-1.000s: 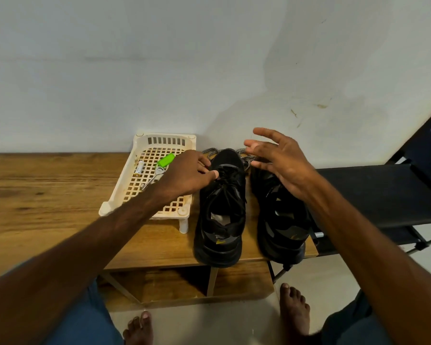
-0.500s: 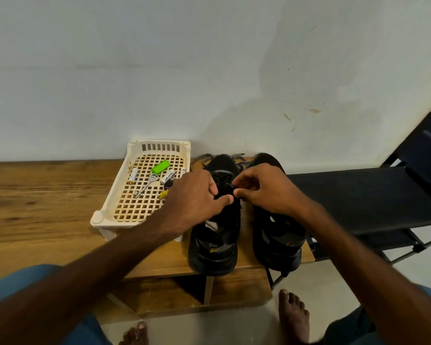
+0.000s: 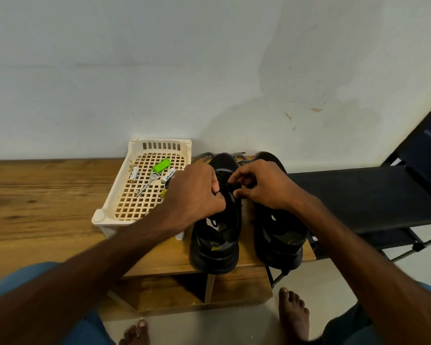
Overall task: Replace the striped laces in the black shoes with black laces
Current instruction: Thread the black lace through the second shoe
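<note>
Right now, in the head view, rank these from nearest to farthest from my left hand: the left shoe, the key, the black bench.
1. Left shoe: beneath the left hand, whose fingers pinch its laces.
2. Key: in the basket, to the hand's left.
3. Black bench: far right, beyond the other shoe.

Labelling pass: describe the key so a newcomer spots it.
A cream lattice basket stands on the wooden table, left of the black shoes. The key lies on its floor beside a green tag: the only silver piece among white batteries.
</note>
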A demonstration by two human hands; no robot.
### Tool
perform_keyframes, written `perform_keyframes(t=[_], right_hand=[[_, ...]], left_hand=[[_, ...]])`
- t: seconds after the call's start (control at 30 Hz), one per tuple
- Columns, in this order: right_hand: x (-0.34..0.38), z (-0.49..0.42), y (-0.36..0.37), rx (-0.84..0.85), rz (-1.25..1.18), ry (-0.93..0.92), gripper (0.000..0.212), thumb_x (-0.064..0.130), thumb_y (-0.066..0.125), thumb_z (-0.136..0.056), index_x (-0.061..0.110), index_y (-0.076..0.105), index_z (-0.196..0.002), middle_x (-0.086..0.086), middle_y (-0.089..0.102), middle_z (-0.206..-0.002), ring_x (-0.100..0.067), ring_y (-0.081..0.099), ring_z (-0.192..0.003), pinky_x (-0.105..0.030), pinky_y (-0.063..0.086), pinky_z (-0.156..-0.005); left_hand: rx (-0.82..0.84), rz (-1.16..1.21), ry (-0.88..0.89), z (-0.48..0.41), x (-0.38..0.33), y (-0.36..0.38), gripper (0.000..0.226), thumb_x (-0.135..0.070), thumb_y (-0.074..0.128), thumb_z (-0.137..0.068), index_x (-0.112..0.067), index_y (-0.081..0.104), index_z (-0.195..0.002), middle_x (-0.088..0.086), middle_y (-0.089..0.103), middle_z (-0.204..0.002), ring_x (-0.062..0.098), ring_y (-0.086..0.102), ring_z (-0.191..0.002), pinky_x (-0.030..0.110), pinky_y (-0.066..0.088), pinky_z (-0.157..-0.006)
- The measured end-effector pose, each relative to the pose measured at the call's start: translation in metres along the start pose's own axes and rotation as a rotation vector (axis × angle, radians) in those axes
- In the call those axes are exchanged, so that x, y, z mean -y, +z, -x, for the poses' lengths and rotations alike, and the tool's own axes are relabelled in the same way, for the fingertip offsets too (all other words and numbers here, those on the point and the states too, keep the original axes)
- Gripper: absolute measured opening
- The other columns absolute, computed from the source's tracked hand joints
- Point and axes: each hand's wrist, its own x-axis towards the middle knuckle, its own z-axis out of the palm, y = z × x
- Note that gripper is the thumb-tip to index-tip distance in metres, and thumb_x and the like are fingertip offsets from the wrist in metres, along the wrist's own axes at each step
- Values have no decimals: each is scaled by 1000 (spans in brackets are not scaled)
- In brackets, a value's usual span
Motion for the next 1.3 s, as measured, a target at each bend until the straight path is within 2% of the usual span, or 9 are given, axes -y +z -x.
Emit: perform_keyframes(t=[0.2,0.4,0.5,0.63,0.73,0.83,0.93,1.07,1.3], right_hand=[[-2,-3,2,-45,7,-20,19,17,77,-91,18,77,-111,6,76,-102,-2,69,-93,-13,51,-82],[-6,-4,1,-62,4,17,13,19,78,-91,20,79,-103,10,75,-89,1,70,-79,-11,51,-72],[-7,-4,1,-44,11,39,14,20,79,-90,20,79,-104,8,75,-90,-1,70,-80,-18,56,-77],[-5,-3,-1,12,49,48,22,14,75,-93,18,76,-114,4,75,-105,-6,69,-95,-26,57,-92],[-6,2,-3,-23,57,84,27,8,67,-96,18,73,-120,2,73,-113,-8,67,-103,-26,55,-96],[0,10,0,-60,26,66,20,21,62,-101,20,73,-119,5,73,-111,-4,66,-99,-18,53,-87],[12,18,7,-50,-38,44,31,45,68,-96,24,72,-118,10,73,-107,0,66,-93,-23,57,-86],[18,20,19,-72,52,81,55,39,83,-84,26,62,-133,6,69,-122,-5,65,-98,-29,58,-91],[15,16,11,-100,66,132,48,27,85,-78,26,69,-123,11,70,-101,-5,66,-90,-23,57,-83]], left_hand=[[-30,-135,79,-2,-2,-5,7,-22,71,-84,-20,68,-90,-3,68,-82,19,67,-80,40,58,-78],[7,-112,77,-15,16,-18,7,-29,81,-84,-27,74,-86,-8,71,-80,12,68,-78,38,58,-80],[49,-65,90,-22,29,-21,3,-28,83,-84,-26,81,-86,-6,76,-81,9,70,-76,38,60,-81],[135,23,117,-26,37,-17,7,-25,82,-84,-23,83,-91,-7,78,-86,4,70,-76,35,61,-81],[201,27,115,-26,39,-15,7,-24,80,-87,-20,83,-92,-13,73,-72,4,70,-65,29,61,-76],[271,61,83,-26,40,-15,10,-25,75,-92,-19,82,-93,-11,71,-60,4,70,-56,23,59,-70],[285,83,60,-26,39,-16,9,-26,74,-93,-22,81,-94,-19,67,-54,1,68,-52,15,52,-59],[259,104,50,-26,38,-10,10,-25,75,-91,-19,82,-96,-4,78,-80,7,73,-61,25,61,-72],[169,120,46,-26,40,2,8,-27,80,-86,-25,83,-93,-13,76,-85,-2,66,-74,18,53,-70]])
